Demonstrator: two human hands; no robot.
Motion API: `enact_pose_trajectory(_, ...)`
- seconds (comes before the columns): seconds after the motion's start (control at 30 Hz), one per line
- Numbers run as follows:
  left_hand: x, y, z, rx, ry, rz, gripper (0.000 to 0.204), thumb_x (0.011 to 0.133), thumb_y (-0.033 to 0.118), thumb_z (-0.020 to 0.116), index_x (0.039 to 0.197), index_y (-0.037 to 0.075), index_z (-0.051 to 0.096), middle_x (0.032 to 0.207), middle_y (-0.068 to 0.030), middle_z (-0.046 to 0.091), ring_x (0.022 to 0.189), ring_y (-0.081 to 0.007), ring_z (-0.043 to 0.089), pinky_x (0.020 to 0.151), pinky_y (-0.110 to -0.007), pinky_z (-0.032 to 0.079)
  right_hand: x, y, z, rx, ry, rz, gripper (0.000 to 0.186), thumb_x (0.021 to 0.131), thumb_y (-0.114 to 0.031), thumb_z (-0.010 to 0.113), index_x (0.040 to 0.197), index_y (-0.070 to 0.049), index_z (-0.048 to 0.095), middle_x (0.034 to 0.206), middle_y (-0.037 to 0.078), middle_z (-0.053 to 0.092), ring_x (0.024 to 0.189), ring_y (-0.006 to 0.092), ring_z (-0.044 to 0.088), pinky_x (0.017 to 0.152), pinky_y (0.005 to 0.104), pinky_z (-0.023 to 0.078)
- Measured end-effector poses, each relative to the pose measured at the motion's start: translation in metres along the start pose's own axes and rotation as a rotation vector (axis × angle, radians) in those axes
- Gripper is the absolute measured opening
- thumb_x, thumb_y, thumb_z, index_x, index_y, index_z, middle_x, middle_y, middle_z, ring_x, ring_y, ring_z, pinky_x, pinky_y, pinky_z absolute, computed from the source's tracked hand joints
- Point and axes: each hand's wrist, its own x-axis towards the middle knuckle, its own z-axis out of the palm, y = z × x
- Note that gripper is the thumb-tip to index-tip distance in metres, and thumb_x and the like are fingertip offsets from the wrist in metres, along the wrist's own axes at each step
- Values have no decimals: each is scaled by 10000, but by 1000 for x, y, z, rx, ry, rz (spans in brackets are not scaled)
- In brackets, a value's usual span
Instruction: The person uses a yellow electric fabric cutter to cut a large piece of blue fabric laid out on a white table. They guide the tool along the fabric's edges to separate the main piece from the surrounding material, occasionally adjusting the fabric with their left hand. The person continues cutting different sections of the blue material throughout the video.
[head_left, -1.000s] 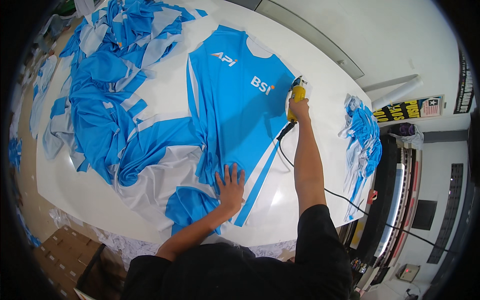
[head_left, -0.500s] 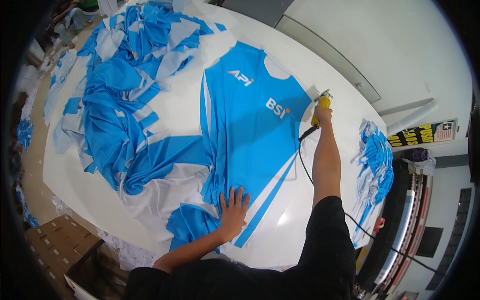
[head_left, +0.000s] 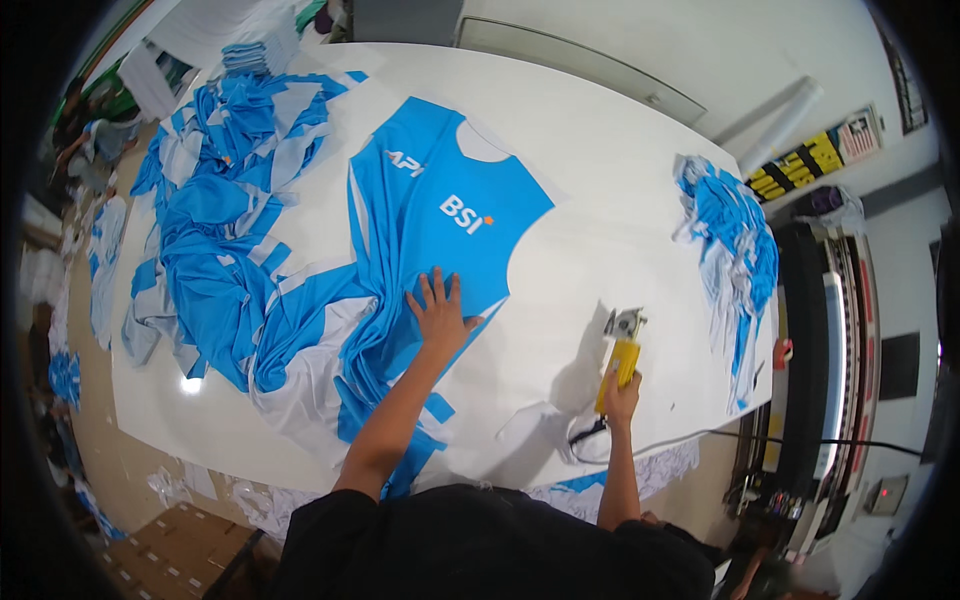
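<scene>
Right hand point(head_left: 621, 397): closed around the yellow body of a handheld cutter point(head_left: 624, 362), metal head pointing away from the person, to the right of the jersey piece and apart from it; black cord point(head_left: 860, 443) running off rightward; left hand point(head_left: 440, 315): flat, fingers spread, pressing on a blue jersey piece point(head_left: 490, 265), which lies on the white table point(head_left: 590, 250), neckline at the far end, side bunched at left; large blue-and-white fabric heap point(head_left: 215, 215), left, meeting the jersey piece; smaller heap point(head_left: 740, 265), right edge; brown cardboard cartons point(head_left: 180, 550), floor, lower left, contents hidden; whitish bag-like bundle point(head_left: 850, 212), beyond the table at right, dark purple item at it, whether inside cannot be told.
</scene>
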Motion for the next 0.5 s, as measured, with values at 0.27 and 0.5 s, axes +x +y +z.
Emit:
enact_pose_trajectory(0.27, -126, -72, -54, 422, -433, 204, 1305, 650, 510, 946, 1678, 207, 203, 1732, -226, 81, 1578, -497, 114, 1196, -722, 193, -195, -5, -97, -208, -224, -34, 583, 926, -193, 723, 1375, 48, 439, 1072, 334, 679, 989, 519, 686, 851, 508, 553)
enact_pose_trajectory(0.5, -138, -81, -23, 157, -351, 189, 1252, 687, 555, 903, 1681, 241, 208, 1745, -205, 29, 1577, -523, 59, 1180, -782, 140, -268, -7, -71, -273, -314, -114, 589, 923, -175, 714, 1355, 92, 416, 1145, 380, 614, 1054, 554, 629, 876, 544, 531)
